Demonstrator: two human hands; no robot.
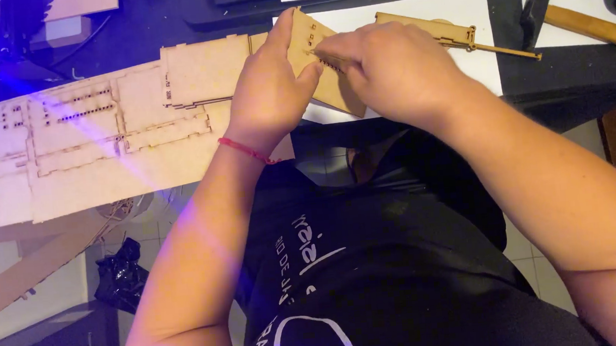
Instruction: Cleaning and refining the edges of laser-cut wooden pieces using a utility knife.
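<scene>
- My left hand [268,88] grips a small laser-cut wooden panel [330,83], tilted up off the table [549,77], thumb against its face.
- My right hand [395,67] closes in from the other side — fingers pressed together, pinching at the panel's slotted edge.
- To the left lies a large cut wooden sheet [94,149]; beyond my right hand, a notched wooden strip [451,33] on white paper [398,12].
- A hammer [567,17] rests at far right, its handle cut off by the frame.
- My knuckles hide what I'm pinching — I cannot tell its shape.
</scene>
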